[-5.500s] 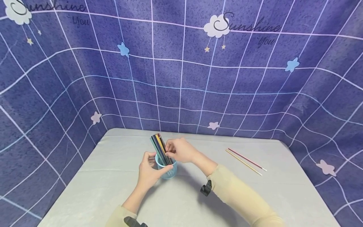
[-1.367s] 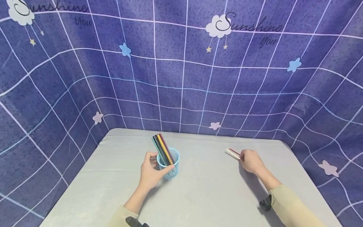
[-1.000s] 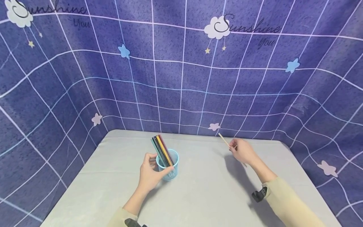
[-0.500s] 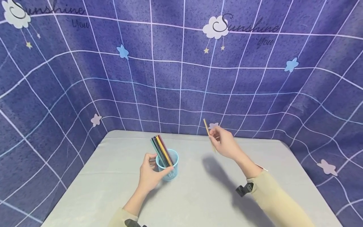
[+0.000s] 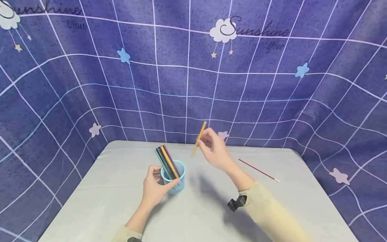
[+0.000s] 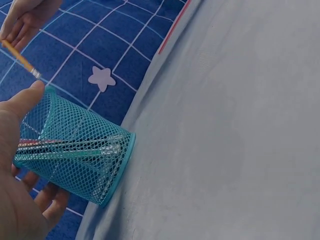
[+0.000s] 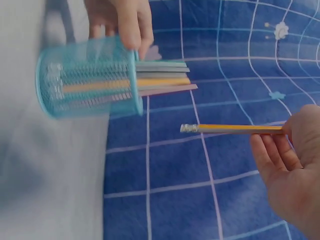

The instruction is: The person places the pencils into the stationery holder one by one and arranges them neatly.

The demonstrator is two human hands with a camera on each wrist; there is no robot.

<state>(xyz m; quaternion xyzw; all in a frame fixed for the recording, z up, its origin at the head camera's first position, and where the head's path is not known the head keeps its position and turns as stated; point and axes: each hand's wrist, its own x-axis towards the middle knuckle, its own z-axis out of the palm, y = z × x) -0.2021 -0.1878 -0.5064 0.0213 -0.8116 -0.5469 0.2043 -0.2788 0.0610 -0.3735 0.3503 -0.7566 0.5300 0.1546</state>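
Observation:
A light blue mesh cup (image 5: 173, 178) (image 6: 75, 155) (image 7: 85, 75) stands on the grey table (image 5: 99, 201), with several coloured pencils (image 5: 165, 161) leaning out of it. My left hand (image 5: 155, 186) grips the cup from its left side. My right hand (image 5: 215, 149) is raised above the table, right of the cup, and pinches a yellow pencil (image 5: 198, 139) (image 7: 235, 129) that tilts with its lower end toward the cup. A red pencil (image 5: 258, 170) lies flat on the table to the right.
A purple grid-patterned cloth (image 5: 193, 74) with clouds and stars rises behind and on both sides of the table. Small black devices (image 5: 236, 203) sit on both wrists over cream sleeves.
My right hand picked the yellow pencil off the table at the right, lifted it and carried it left toward the cup. The red pencil stayed. The left hand kept its hold on the cup.

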